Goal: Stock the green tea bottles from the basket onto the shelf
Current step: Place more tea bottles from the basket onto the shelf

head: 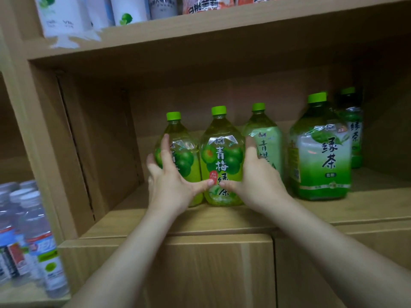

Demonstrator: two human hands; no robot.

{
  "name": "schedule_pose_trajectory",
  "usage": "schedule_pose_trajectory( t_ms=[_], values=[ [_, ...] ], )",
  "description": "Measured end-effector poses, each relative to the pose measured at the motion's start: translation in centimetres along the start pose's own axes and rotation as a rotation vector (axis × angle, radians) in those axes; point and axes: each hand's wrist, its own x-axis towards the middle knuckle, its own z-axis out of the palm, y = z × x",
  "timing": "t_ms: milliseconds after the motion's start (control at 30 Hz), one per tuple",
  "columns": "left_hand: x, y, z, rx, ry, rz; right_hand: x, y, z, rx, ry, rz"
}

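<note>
1. The left hand (169, 178) and the right hand (253, 176) bracket the middle plum green tea bottle (221, 161) from either side, palms toward it, fingers spread and nearly straight. The thumbs almost meet low across its label. Neither hand is curled round it; this looks like pressing or nudging, not lifting.
2. The left hand's fingers also lie over the front of the left plum green tea bottle (178, 152), so that hand probably steadies both at once.
3. My guess at the purpose: squaring the bottle into its row, label forward, since it stands upright on the shelf (222, 216) with its base down.
4. A third bottle with a paler label (266, 143) stands just right of the right hand and slightly farther back, close to the middle one.
5. Farther right, apart from that group, a large green tea bottle (320, 152) stands near the front edge, with another bottle (353, 130) behind it at the far right.
6. The basket is not in view, so I cannot tell how many bottles remain.
7. The shelf is pale wood-grain board, flat and bare to the left of the bottles, with a plain back panel.
8. The upper shelf (200, 34) carries white bottles; clear water bottles (29, 230) fill a lower bay at the near left.
</note>
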Motion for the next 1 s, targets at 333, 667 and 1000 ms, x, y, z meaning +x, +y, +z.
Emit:
schedule_pose_trajectory(
  t_ms=[333,667,1000],
  values=[
    [4.7,-2.3,-0.1,0.107,-0.105,-0.064,4.6,-2.9,1.7,-0.147,-0.181,-0.034],
    [8.1,-2.0,3.9,0.125,-0.113,0.015,7.2,-2.3,5.9,-0.084,-0.056,0.06],
    [8.8,-1.4,4.7,0.144,-0.199,0.022,7.1,-3.0,4.2,-0.073,-0.182,0.093]
  ],
)
